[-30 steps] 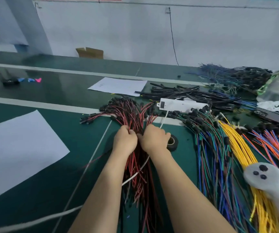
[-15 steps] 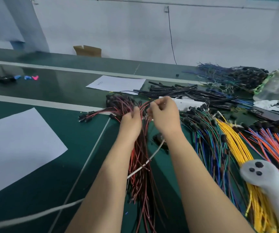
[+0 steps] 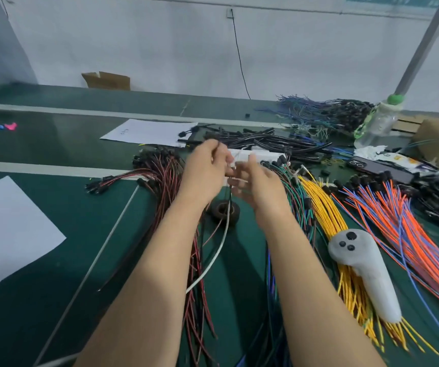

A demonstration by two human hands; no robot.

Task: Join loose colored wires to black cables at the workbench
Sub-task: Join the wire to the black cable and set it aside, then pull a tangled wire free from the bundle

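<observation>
Both hands are raised just above the table (image 3: pixel 62 300), fingertips almost meeting: my left hand (image 3: pixel 205 169) is curled and pinches a thin dark wire (image 3: pixel 230 197) that hangs down from between them, while my right hand (image 3: pixel 259 188) is curled towards it, too blurred for me to tell whether it holds anything. Below the wire a tape roll (image 3: pixel 223 211) lies flat, and a white cord (image 3: pixel 213 258) runs across it and on between my forearms. Left of my left wrist the red wires (image 3: pixel 169 181) fan out in a loose bundle with black plugs at their far ends. Behind my hands is a white power strip (image 3: pixel 264 155), and just past it the black cables (image 3: pixel 271 141) lie in a heap. On my right, side by side, lie green and blue wires (image 3: pixel 294 188), yellow wires (image 3: pixel 327 215) and orange wires (image 3: pixel 398 223); a white controller (image 3: pixel 364 271) rests on the yellow ones. One paper sheet (image 3: pixel 4 229) lies near my left, another sheet (image 3: pixel 149 132) sits further back. At the far right stands a clear bottle (image 3: pixel 380 120) with a green cap, beside another tangle of blue wires. A cardboard box (image 3: pixel 107 80) sits against the wall.
</observation>
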